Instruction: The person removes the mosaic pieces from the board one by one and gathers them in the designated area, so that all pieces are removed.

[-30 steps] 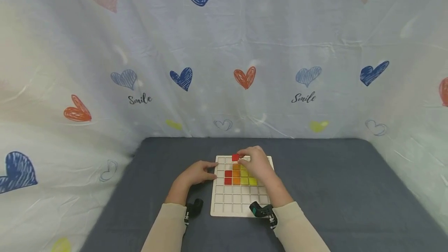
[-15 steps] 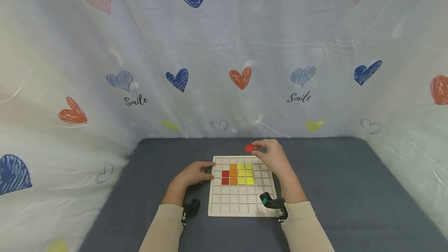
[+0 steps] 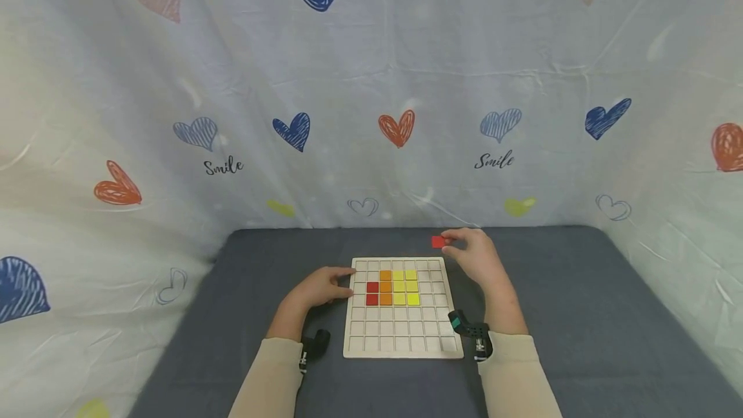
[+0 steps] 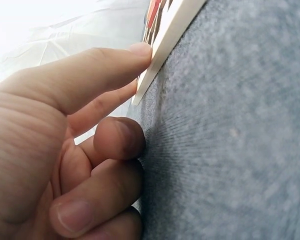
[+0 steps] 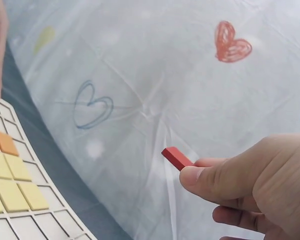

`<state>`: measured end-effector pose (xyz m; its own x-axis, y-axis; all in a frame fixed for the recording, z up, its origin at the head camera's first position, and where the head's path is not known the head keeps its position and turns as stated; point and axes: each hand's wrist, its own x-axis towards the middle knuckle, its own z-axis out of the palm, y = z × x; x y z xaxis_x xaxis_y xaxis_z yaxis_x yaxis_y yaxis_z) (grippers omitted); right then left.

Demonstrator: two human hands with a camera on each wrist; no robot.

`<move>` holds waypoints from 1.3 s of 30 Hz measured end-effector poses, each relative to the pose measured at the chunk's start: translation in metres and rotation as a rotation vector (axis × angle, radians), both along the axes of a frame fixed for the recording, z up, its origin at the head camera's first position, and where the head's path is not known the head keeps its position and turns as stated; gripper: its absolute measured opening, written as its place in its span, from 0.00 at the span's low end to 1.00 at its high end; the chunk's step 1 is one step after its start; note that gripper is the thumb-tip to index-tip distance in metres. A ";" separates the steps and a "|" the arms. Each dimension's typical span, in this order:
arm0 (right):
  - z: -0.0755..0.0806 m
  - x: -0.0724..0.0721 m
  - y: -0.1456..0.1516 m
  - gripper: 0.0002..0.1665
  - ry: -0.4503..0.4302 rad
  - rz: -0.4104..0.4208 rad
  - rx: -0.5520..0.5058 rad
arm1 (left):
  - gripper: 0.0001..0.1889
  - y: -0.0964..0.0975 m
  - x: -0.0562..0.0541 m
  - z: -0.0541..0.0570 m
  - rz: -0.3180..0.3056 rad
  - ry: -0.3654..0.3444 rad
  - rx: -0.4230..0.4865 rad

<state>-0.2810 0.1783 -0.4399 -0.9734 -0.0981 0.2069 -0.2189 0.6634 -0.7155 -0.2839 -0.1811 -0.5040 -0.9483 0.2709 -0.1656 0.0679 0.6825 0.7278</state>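
Between thumb and forefinger my right hand (image 3: 477, 257) pinches a small red square tile (image 3: 438, 242), raised beyond the board's far right corner. The right wrist view shows this red tile (image 5: 177, 158) edge-on, thumb across its near end. My left hand (image 3: 320, 287) touches the left edge of a pale wooden grid board (image 3: 395, 344) with thumb and index finger. In the left wrist view its other fingers (image 4: 102, 187) curl beside the board's edge (image 4: 170, 40). Two red tiles (image 3: 372, 299), 3 orange tiles (image 3: 386, 287) and several yellow tiles (image 3: 406, 287) sit in the grid cells.
A dark grey cloth (image 3: 557, 315) covers the table under the board. White curtain (image 3: 342, 69) printed with hearts surrounds the table at the back and sides. Black wrist cameras (image 3: 467, 328) are strapped on both wrists, the right one overlapping the board's right edge in the head view.
My right hand has carried the red tile from over the board's far edge to the right, beyond its far corner, uncovering the yellow tiles. The left hand stays at the board's edge.
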 end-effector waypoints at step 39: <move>-0.060 -0.018 0.036 0.18 -0.337 -0.082 0.057 | 0.30 0.001 -0.001 -0.001 0.025 -0.015 0.008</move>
<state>-0.2991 0.2146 -0.4998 -0.9912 -0.0190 -0.1310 0.0789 0.7097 -0.7001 -0.2847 -0.1797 -0.5048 -0.9522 0.2482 -0.1782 0.0394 0.6782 0.7338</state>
